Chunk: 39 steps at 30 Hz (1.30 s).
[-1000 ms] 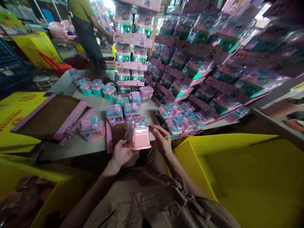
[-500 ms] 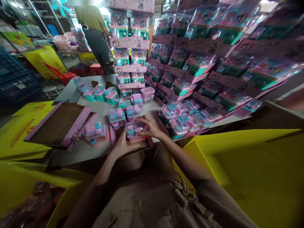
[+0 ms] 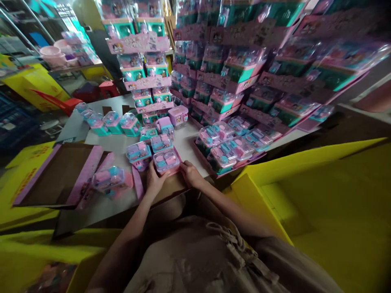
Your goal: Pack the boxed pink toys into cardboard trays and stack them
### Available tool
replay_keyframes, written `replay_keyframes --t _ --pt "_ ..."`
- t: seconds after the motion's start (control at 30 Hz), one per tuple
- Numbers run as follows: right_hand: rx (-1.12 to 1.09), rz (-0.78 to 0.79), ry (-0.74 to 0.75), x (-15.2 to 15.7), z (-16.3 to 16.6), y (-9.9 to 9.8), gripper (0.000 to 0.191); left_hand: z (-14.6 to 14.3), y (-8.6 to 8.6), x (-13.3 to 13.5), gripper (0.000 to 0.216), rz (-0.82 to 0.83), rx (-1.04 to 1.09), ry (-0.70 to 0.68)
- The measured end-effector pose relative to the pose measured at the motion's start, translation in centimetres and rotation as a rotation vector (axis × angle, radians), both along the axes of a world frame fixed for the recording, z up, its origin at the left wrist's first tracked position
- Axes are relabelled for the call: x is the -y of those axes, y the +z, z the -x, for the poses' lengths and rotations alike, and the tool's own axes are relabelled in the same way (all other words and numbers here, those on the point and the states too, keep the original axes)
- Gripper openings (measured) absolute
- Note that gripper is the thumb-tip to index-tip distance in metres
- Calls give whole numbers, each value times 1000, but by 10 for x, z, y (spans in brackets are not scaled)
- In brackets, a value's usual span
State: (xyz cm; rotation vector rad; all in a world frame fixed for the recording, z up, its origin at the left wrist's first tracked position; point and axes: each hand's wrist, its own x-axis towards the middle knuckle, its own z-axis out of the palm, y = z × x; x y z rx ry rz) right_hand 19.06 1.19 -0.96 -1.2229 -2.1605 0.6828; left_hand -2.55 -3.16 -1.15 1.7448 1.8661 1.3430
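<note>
A clear-lidded toy box [image 3: 166, 160] with pink and blue pieces inside sits in a shallow pink-edged cardboard tray [image 3: 171, 188] at the table's near edge. My left hand [image 3: 155, 180] is closed around its left side, thumb across the front. At the tray's right edge my right hand [image 3: 191, 175] is closed, fingers curled over the rim beside the box; its fingertips are partly hidden. Two similar boxes, one a purple-based box [image 3: 139, 154] and another box [image 3: 161, 142], stand just behind. Left of the tray lies a loose pink-based box [image 3: 112, 180].
Empty cardboard trays [image 3: 61, 175] lie stacked at the left. A filled tray [image 3: 227, 146] stands at the right, before tall stacks of packed trays [image 3: 220, 69]. Several teal-based boxes [image 3: 111, 122] line the back. Yellow bins [image 3: 305, 195] flank me. A person [image 3: 106, 49] stands beyond.
The toy box has moved back against the boxes behind it, with my left hand still on it. My right hand has gone from the box's top to the tray's right edge. The view has shifted right.
</note>
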Motion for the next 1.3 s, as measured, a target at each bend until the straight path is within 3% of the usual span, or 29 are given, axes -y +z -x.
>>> replay_keyframes --t 0.17,0.3,0.4,0.5,0.57,0.67,0.77,0.87,0.93,1.07,1.13,1.2,1.3 --pt "-52 -73 2 -3 1 -7 58 -17 -9 -6 89 58 -37 105" --pt "-126 -162 -23 3 -11 -11 57 -17 10 12 110 118 -111 77" --pt "-184 -269 -80 13 -29 -5 56 19 49 43 103 132 -245 140" --pt "-237 -393 -106 22 -39 17 53 82 95 68 83 138 -350 238" --pt "-293 -458 -50 29 -34 40 51 126 118 71 84 139 -311 153" --pt "-381 -486 103 41 -11 70 52 171 136 65 84 226 -228 59" --pt "-447 -440 256 55 11 86 51 184 150 71 71 260 -253 78" --pt "-525 -283 298 68 25 91 46 171 168 95 73 205 -212 106" --pt "-591 -76 321 73 35 92 51 150 179 110 77 205 -102 73" --pt "-690 416 462 78 52 87 98 92 181 117 76 230 148 -36" --pt "-717 567 460 81 53 81 106 63 172 111 75 174 247 -85" --pt "-757 620 406 84 47 74 108 40 160 105 79 98 347 -127" --pt "-804 528 298 90 30 63 111 18 145 98 87 59 460 -214"
